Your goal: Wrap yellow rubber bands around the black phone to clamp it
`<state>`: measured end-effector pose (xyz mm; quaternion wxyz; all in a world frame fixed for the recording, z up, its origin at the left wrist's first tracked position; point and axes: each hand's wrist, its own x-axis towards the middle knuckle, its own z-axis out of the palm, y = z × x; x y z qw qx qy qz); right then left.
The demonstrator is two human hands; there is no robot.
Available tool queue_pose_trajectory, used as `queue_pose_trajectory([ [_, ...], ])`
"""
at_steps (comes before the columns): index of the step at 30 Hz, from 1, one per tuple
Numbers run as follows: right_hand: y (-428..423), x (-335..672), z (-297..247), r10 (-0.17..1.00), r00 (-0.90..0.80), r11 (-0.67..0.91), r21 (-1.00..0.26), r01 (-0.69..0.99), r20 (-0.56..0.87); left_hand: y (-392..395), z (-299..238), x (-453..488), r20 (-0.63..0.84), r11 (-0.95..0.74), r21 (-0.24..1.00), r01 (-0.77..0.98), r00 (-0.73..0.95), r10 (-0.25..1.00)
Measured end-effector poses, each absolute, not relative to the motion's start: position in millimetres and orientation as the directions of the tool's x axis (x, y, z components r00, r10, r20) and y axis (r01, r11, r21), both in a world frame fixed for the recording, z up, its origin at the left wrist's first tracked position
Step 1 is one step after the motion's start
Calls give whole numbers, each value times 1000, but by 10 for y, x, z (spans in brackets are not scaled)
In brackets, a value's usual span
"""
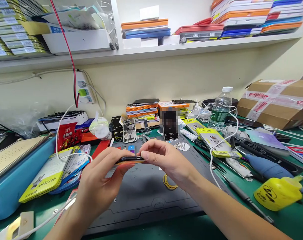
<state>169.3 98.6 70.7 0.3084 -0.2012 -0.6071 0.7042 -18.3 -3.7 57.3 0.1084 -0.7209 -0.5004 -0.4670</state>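
Both my hands hold a thin dark phone (pixel 128 159) edge-on, level, above a grey work mat (pixel 146 196). My left hand (pixel 101 181) grips its left end with fingers curled round it, an orange glow showing at that end. My right hand (pixel 164 156) pinches the right end between thumb and fingertips. A small coil of yellow wire (pixel 168 182) lies on the mat just below my right wrist.
A phone stands upright (pixel 170 126) behind the mat, beside an opened phone body (pixel 129 130). Yellow battery boxes (pixel 45 176), a water bottle (pixel 220 108), a cardboard box (pixel 276 100), a yellow bottle (pixel 279 192), screwdrivers (pixel 244 196) and white cables crowd the green table. A blue machine (pixel 13 170) sits left.
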Motion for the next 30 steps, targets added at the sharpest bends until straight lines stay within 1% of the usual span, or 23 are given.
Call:
queue_pose_trajectory([
  [4, 960, 1676, 708, 697, -710, -15, -987, -159, 104, -22, 558, -186, 785, -482, 250, 840, 115, 609],
  [5, 959, 1670, 699, 701, -707, -26, -986, -163, 98, -24, 561, -175, 786, -483, 251, 839, 114, 607],
  [6, 959, 1664, 687, 704, -704, -57, -981, -186, 93, -28, 566, -159, 789, -471, 280, 837, 79, 609],
  [7, 961, 1659, 673, 706, -702, -106, -967, -232, 91, -33, 574, -139, 789, -441, 348, 828, -5, 614],
  [8, 964, 1655, 658, 707, -701, -159, -944, -289, 95, -37, 583, -117, 774, -394, 456, 798, -136, 618],
  [9, 968, 1652, 643, 711, -696, -202, -918, -341, 102, -37, 593, -96, 725, -334, 587, 738, -295, 623],
  [11, 974, 1646, 612, 728, -675, -203, -902, -382, 123, -18, 614, -70, 546, -240, 814, 530, -556, 627],
  [12, 974, 1642, 596, 732, -671, -185, -915, -360, 116, 3, 622, -68, 454, -237, 885, 401, -626, 634],
  [13, 970, 1636, 580, 734, -674, -177, -934, -311, 85, 30, 627, -72, 371, -260, 929, 265, -663, 650],
  [14, 962, 1628, 563, 728, -684, -183, -952, -245, 36, 60, 628, -81, 300, -297, 947, 125, -683, 666],
  [16, 935, 1606, 531, 672, -735, -252, -962, -106, -95, 126, 617, -110, 183, -356, 928, -108, -700, 691],
  [17, 922, 1594, 516, 634, -760, -272, -961, -42, -146, 157, 605, -126, 144, -370, 912, -179, -704, 696],
  [19, 908, 1573, 491, 600, -781, -260, -966, 17, -175, 206, 578, -159, 109, -377, 896, -236, -704, 702],
  [21, 931, 1567, 479, 646, -750, -224, -975, -4, -145, 230, 567, -191, 104, -375, 891, -255, -690, 716],
  [23, 994, 1585, 492, 735, -668, -195, -980, -40, -119, 220, 593, -215, 77, -351, 896, -273, -683, 726],
  [25, 1083, 1629, 531, 804, -583, -180, -982, -57, -113, 175, 658, -222, 7, -270, 916, -296, -662, 750],
  [26, 1130, 1658, 556, 829, -548, -169, -984, -59, -109, 143, 698, -216, -48, -190, 931, -311, -619, 784],
  [28, 1211, 1717, 602, 862, -494, -148, -989, -32, -113, 79, 767, -187, -134, -19, 948, -316, -455, 880],
  [30, 1257, 1757, 626, 875, -468, -125, -992, 32, -125, 39, 780, -142, -214, 133, 950, -283, -276, 937],
])
